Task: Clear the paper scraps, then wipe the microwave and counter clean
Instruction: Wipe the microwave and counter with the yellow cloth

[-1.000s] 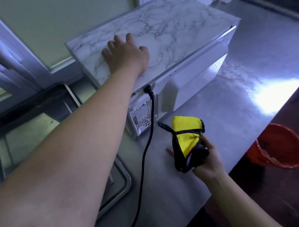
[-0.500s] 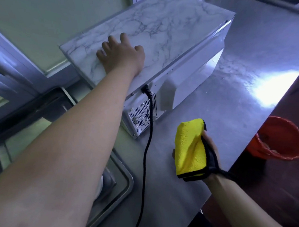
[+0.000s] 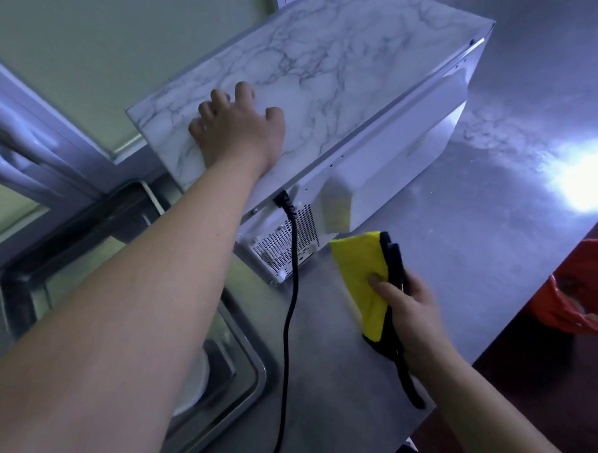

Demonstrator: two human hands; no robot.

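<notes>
Head camera looks down at two bare arms over a shiny metal counter [image 3: 469, 239]. On the counter sits a white microwave [image 3: 374, 175], seen from its back side. Its top [image 3: 318, 71] has a grey and white marble look.

The left arm reaches far out, long and nearly straight, from the bottom left corner up to the microwave. The left hand [image 3: 238, 129] lies palm down on the marble top, close to the near left corner. Its fingers bend a little, and the tips touch the top. The hand presses flat and holds nothing.

The right arm comes up from the bottom right, bent toward the middle. The right hand [image 3: 407, 307] holds a yellow cloth [image 3: 365, 278] with a black edge. The thumb lies on the yellow side and the other fingers curl behind, so the cloth is pinched between them. The cloth is folded and stands up out of the hand, above the counter, just beside the back corner of the microwave. I cannot tell if it touches the counter. A black strip of the cloth hangs down past the wrist.

A black power cord [image 3: 292, 295] plugs into the back of the microwave, next to a panel of small holes, and runs down between the two arms. A sink [image 3: 252, 372] sits under the left arm. A red bin [image 3: 582, 303] stands low on the right, past the counter edge
</notes>
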